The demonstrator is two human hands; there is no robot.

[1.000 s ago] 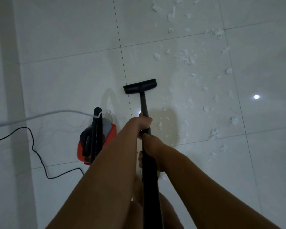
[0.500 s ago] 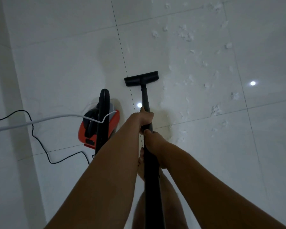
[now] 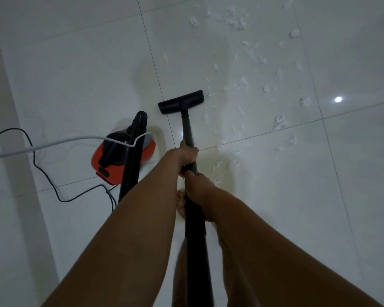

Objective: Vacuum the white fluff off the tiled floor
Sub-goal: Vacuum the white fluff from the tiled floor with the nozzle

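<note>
A black vacuum wand (image 3: 188, 131) runs from between my arms down to a flat black floor nozzle (image 3: 181, 101) resting on the white tiled floor (image 3: 87, 69). My left hand (image 3: 185, 155) grips the wand higher toward the nozzle. My right hand (image 3: 198, 187) grips it just behind the left. White fluff (image 3: 280, 122) lies scattered over the tiles to the right of the nozzle and beyond it. One small tuft (image 3: 208, 94) sits just off the nozzle's right end.
The red and black vacuum body (image 3: 122, 156) stands left of the wand, its ribbed black hose (image 3: 132, 156) arching over it. A white cable (image 3: 53, 144) and a thin black cord (image 3: 42, 171) trail to the left. My bare foot (image 3: 181, 203) shows under the wand.
The view has shifted, so the vacuum body and nozzle sit lower and further right in frame. The nozzle lies closer to the vacuum body. Both hands keep their grip on the wand.
</note>
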